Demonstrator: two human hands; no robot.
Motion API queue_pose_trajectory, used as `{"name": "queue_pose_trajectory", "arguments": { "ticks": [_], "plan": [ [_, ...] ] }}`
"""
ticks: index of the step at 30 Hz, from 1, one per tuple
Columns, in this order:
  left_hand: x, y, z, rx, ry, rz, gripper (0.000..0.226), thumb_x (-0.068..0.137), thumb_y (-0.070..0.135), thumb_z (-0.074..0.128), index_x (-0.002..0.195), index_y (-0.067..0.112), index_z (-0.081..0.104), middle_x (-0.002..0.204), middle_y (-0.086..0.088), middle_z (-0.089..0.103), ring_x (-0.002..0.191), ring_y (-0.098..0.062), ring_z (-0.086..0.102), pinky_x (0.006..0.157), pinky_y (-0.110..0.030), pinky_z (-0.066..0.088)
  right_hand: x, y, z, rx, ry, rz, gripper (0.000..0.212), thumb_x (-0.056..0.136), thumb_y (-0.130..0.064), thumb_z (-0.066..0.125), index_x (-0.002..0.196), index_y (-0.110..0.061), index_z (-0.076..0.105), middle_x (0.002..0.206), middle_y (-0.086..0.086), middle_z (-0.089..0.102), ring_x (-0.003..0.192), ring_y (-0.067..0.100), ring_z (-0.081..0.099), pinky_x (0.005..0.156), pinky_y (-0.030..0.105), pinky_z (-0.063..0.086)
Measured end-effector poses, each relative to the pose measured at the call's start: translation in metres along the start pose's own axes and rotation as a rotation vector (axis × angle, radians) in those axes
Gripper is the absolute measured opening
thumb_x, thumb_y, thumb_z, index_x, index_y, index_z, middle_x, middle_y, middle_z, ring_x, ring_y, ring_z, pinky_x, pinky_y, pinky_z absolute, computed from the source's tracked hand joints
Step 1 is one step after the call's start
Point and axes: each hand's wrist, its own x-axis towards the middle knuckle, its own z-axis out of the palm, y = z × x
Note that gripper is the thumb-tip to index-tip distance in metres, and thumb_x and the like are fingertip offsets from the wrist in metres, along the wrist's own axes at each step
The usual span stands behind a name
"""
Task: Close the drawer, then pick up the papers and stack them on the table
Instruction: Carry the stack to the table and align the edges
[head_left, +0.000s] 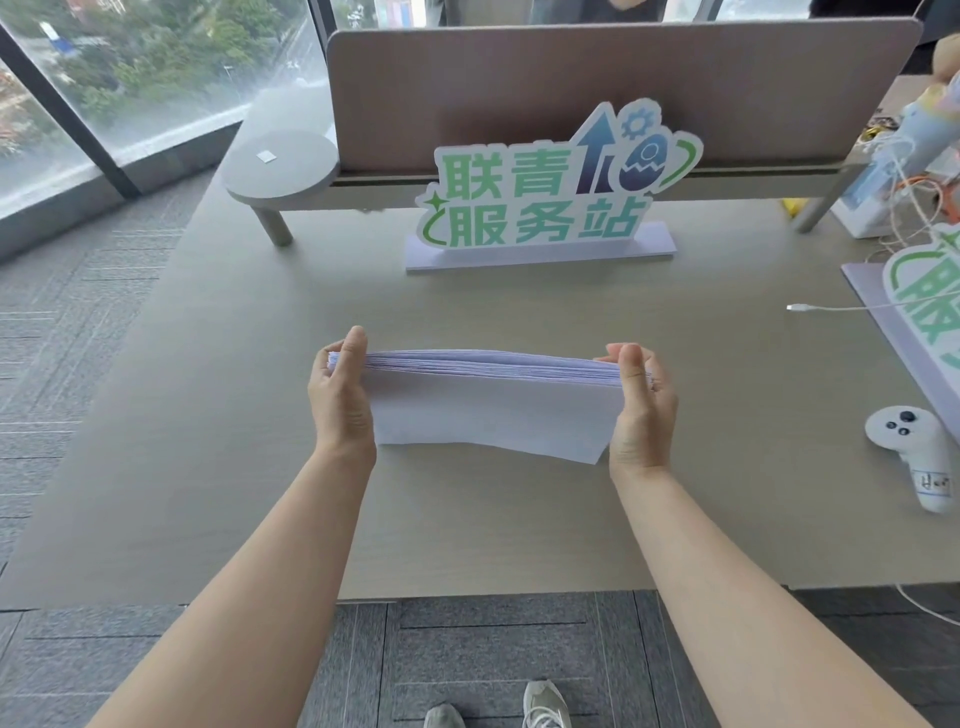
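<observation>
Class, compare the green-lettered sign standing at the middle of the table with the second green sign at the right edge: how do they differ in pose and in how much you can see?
The middle sign stands upright on its white base, facing the camera; the right sign appears to lie tilted on a white board. The middle sign shows whole; the right sign is cut off by the picture's edge. Both carry green characters outlined in white.

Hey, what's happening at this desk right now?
A person standing at the table holds a stack of white papers between both hands, the left hand on one end and the right hand on the other. The stack stands on its long edge, its lower edge at the tabletop. A green sign stands behind it, and a white controller lies to the right.
</observation>
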Motion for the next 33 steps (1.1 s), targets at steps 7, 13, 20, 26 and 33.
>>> {"name": "queue_pose_trajectory", "arguments": {
  "ticks": [7,13,20,26,33],
  "plan": [
    [0.000,-0.010,-0.012,0.097,-0.228,0.063,0.052,0.058,0.057,0.070,0.097,0.026,0.055,0.089,0.007,0.058,0.084,-0.009,0.056,0.075,-0.022,0.043,-0.001,0.010,-0.018,-0.130,-0.222,-0.071,0.049,0.063,-0.050,0.076,0.105,-0.034,0.057,0.110,0.000,0.061,0.107,0.027,0.060,0.092,0.041,0.046],
    [0.001,-0.019,-0.021,0.104,-0.289,0.033,0.066,0.060,0.041,0.080,0.113,0.009,0.059,0.101,0.000,0.069,0.088,-0.010,0.066,0.072,-0.017,0.051,-0.003,0.022,-0.029,-0.221,-0.284,0.116,0.024,0.073,-0.010,0.082,0.093,-0.021,0.074,0.086,-0.012,0.077,0.086,0.005,0.072,0.078,0.026,0.050],
    [0.003,-0.027,-0.029,0.135,-0.294,-0.018,0.029,0.063,0.012,0.075,0.092,0.015,0.072,0.084,0.007,0.075,0.081,-0.012,0.068,0.076,-0.025,0.050,-0.005,0.026,-0.027,-0.202,-0.229,0.150,0.021,0.084,-0.004,0.071,0.085,-0.025,0.073,0.075,-0.024,0.074,0.076,-0.008,0.068,0.066,0.008,0.048],
    [0.007,-0.029,-0.031,0.144,-0.308,0.006,0.029,0.068,0.004,0.074,0.093,0.018,0.071,0.084,0.009,0.075,0.081,-0.010,0.067,0.074,-0.022,0.052,-0.005,0.032,-0.023,-0.174,-0.212,0.144,0.019,0.084,0.000,0.069,0.089,-0.018,0.073,0.078,-0.017,0.075,0.078,-0.002,0.070,0.068,0.012,0.049],
    [0.007,-0.037,-0.031,0.224,-0.252,-0.013,0.027,0.079,-0.007,0.066,0.086,0.018,0.068,0.085,0.006,0.071,0.078,-0.009,0.064,0.070,-0.017,0.049,-0.006,0.041,-0.022,-0.209,-0.191,0.201,0.019,0.087,-0.002,0.066,0.088,-0.019,0.073,0.083,-0.013,0.074,0.077,-0.003,0.069,0.068,0.011,0.049]
  ]
}}
